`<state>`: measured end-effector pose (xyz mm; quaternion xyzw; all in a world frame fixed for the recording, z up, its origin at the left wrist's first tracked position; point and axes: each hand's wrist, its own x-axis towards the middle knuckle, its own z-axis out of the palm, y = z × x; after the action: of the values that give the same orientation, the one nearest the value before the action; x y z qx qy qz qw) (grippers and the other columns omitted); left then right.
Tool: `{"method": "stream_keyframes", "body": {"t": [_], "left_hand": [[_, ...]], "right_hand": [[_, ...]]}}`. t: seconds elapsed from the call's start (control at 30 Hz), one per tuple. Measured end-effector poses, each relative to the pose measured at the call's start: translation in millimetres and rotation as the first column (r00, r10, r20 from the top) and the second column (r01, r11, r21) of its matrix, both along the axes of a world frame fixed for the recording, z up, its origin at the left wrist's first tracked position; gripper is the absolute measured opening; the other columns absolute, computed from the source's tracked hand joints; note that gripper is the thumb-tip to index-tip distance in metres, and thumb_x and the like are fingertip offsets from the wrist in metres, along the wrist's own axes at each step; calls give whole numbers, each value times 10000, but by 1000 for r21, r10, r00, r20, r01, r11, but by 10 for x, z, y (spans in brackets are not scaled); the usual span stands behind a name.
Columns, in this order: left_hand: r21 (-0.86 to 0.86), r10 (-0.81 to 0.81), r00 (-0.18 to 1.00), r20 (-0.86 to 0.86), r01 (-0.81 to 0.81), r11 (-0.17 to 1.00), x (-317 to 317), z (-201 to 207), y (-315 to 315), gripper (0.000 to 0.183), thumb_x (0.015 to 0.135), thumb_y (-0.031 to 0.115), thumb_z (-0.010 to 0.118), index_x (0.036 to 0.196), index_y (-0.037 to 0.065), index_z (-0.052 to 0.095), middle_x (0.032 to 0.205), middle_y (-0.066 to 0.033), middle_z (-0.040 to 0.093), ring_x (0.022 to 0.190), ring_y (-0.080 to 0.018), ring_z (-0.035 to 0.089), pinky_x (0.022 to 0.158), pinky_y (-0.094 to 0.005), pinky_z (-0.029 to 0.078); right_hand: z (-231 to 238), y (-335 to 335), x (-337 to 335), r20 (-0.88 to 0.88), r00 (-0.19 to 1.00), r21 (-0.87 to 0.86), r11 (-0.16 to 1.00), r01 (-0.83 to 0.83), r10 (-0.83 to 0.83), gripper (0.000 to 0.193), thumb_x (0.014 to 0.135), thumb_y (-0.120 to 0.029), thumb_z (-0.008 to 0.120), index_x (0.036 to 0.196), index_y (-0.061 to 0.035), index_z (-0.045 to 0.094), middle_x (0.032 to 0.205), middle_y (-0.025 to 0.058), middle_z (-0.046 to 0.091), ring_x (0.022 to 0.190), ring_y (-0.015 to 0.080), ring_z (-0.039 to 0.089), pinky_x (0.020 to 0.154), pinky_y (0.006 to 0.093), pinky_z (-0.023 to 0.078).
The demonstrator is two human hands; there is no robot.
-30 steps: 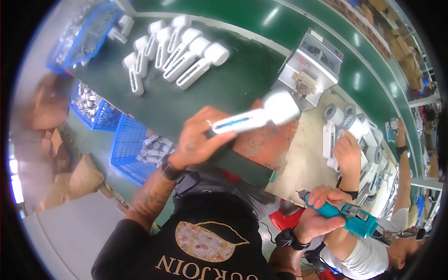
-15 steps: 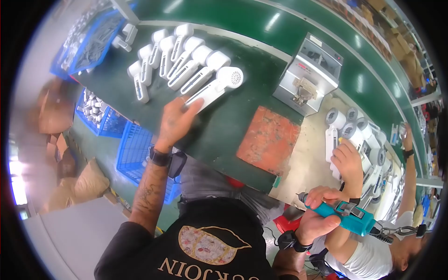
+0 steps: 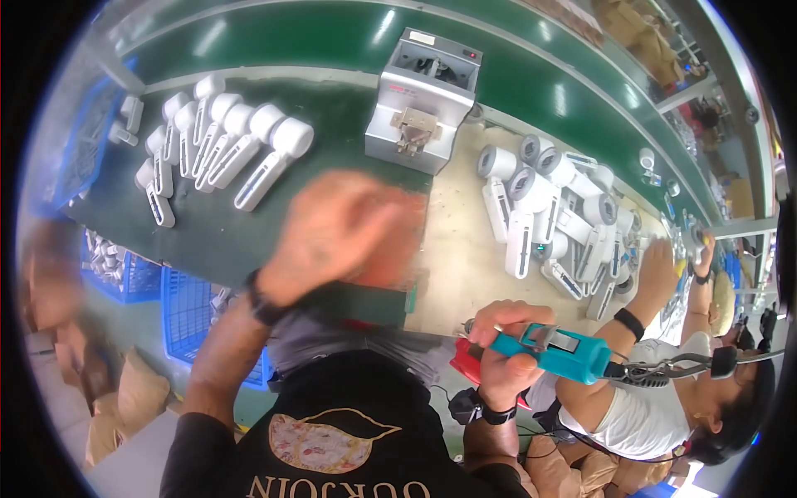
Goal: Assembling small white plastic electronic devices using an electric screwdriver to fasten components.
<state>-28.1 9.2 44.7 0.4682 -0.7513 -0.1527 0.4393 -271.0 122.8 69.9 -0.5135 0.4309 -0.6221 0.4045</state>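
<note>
My left hand [image 3: 328, 236] is over the orange-red mat [image 3: 397, 257], smeared by motion. No thing shows in it, and its fingers are too blurred to read. My right hand [image 3: 508, 353] is wrapped round a teal electric screwdriver [image 3: 564, 353], whose tip points left near the bench's front edge. A fan-like row of white handheld devices with round heads, similar to small hair dryers, lies left of my left hand. The nearest white device [image 3: 270, 170] sits at the row's right end, its handle pointing toward me.
A grey metal machine [image 3: 423, 104] stands behind the mat. On the right, more white devices [image 3: 531, 199] lie in a pile with grilled ends showing. A co-worker's hand [image 3: 660, 270] reaches beside it. Blue baskets [image 3: 187, 319] stand at the left, below the green bench [image 3: 108, 207].
My left hand has let go of a white device at the row's right end and moved right over the mat. The view has turned right. My right hand still holds the screwdriver.
</note>
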Motion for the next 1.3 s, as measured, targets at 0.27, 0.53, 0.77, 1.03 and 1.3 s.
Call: {"method": "stream_keyframes", "body": {"t": [0.27,0.53,0.77,1.03,1.3], "left_hand": [[26,-162,971,175,160,987,-1780,-472,-544,474,902,566,673,775,111,624,718,-115,624,730,-327,627,668,-491,455],[195,-236,972,5,230,953,-1239,-140,-452,316,891,371,676,964,64,683,885,-152,695,837,-356,692,756,-467,531],[472,-335,901,274,178,863,-256,71,-166,294,917,354,721,1023,81,706,1135,-128,691,1080,-347,645,956,-432,472],[67,-364,897,251,359,931,49,-372,-141,401,931,362,728,1235,104,688,1172,-93,639,1165,-301,571,1023,-442,455],[-53,-345,931,120,353,934,129,-454,-111,441,887,375,777,1202,81,688,1159,-65,640,1135,-279,578,1016,-418,461]], "right_hand": [[35,175,61,36,999,42,999,-33,31,755,893,-707,657,1086,7,509,719,92,542,617,202,562,559,319,472],[31,212,-102,25,1000,40,999,15,-16,763,890,-704,667,1113,13,525,811,115,622,662,182,608,606,311,508],[183,-279,67,112,992,46,997,60,-64,782,912,-786,557,1093,-26,561,704,35,500,610,183,502,584,329,420],[269,-1494,561,53,998,-224,974,-11,23,631,1040,-614,517,1148,5,575,738,54,537,683,192,536,665,349,457],[119,-2270,1039,-98,995,-155,987,-35,20,427,1091,-385,524,1052,34,596,756,80,593,701,185,608,640,313,482]]}}
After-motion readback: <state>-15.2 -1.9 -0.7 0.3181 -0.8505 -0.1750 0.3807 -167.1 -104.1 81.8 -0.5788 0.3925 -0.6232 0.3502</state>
